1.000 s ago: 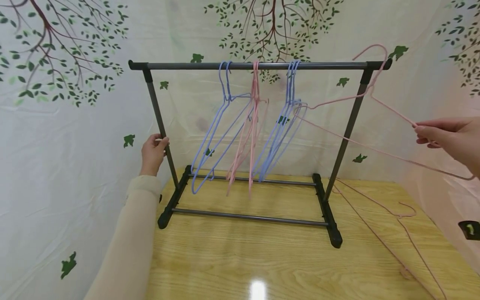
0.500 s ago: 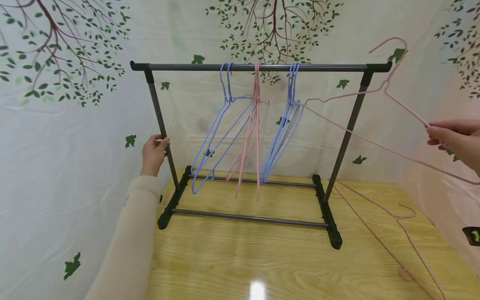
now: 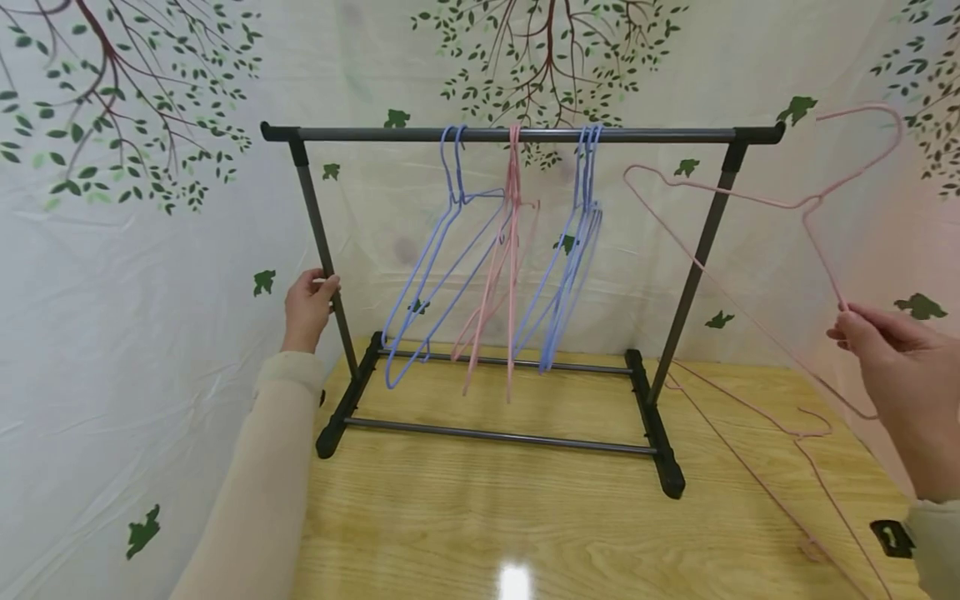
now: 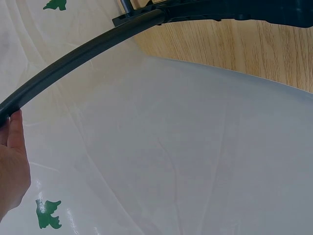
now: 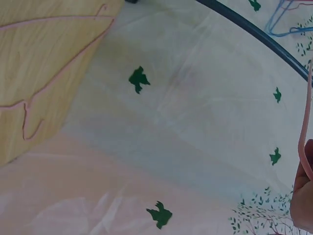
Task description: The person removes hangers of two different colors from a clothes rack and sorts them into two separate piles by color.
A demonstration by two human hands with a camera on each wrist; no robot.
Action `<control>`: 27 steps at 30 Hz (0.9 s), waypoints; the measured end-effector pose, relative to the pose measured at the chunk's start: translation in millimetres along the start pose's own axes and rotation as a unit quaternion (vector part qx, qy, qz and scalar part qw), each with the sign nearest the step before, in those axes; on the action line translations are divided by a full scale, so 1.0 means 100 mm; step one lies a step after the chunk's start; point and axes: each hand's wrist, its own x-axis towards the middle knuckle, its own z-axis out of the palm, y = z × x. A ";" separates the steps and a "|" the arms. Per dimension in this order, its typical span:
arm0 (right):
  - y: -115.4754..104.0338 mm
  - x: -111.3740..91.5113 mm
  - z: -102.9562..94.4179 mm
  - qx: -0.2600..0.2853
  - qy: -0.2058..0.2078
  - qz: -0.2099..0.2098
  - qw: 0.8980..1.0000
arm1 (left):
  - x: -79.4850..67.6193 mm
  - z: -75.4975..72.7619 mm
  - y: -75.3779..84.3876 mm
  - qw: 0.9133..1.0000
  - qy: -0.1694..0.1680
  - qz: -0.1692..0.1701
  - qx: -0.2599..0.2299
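In the head view a black clothes rack stands on the wooden tabletop. My left hand grips its left post partway up, with the thumb in front. The left wrist view shows fingers against that post. Off the rack's right end, my right hand pinches a pink hanger by one sloping arm. Its hook points up and is apart from the bar. In the right wrist view only part of the right hand and hanger shows.
On the bar hang blue hangers at left, pink hangers in the middle and more blue hangers at right. Pink wire hanging gear lies on the tabletop right of the rack. A printed sheet surrounds the back and sides.
My right hand has moved right, then lower, with the pink hanger; its hook has tipped right and away from the rack. Hung hangers sway slightly. My left hand stays on the post.
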 end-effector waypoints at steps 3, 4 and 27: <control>0.13 -0.14 0.07 0.005 0.036 -0.006 0.999 | 0.01 0.00 0.00 1.000 0.004 -0.003 -0.002; 0.17 -0.18 0.09 0.010 0.051 -0.012 0.999 | 0.01 0.00 -0.01 1.000 0.005 -0.004 -0.002; 0.66 -0.69 -0.06 0.099 0.145 -0.082 0.981 | 0.01 0.01 -0.01 1.000 0.001 -0.011 0.001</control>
